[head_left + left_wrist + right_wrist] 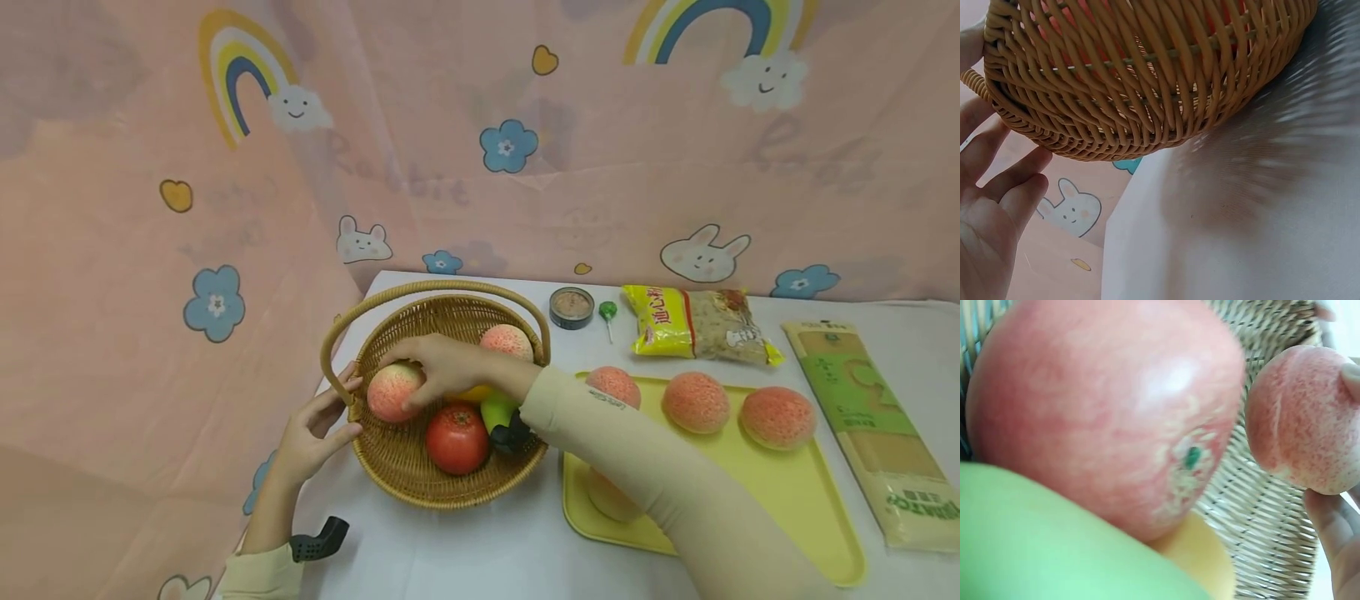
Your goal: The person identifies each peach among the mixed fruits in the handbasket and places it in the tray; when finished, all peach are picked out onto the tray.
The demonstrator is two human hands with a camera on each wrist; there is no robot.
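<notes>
A round wicker basket (pixel 450 500) with an arched handle stands on the white table. Inside it my right hand (pixel 450 367) grips a pink peach (pixel 392 392) near the left wall, thumb and fingers around its sides. A red round fruit (pixel 457 439), a smooth green fruit (pixel 1041 544), a yellow fruit (pixel 1204 556) and another peach (pixel 506 340) lie in the basket too. My left hand (pixel 307 433) touches the basket's left rim by the handle base, its fingers extended in the left wrist view.
Several more peaches (pixel 696 402) lie on a yellow tray (pixel 780 500) to the right, one partly behind the right sleeve. Behind are a round tin (pixel 572 308), a green lollipop (pixel 607 311) and a yellow food bag (pixel 701 325). A long flat packet (pixel 873 425) lies at the far right.
</notes>
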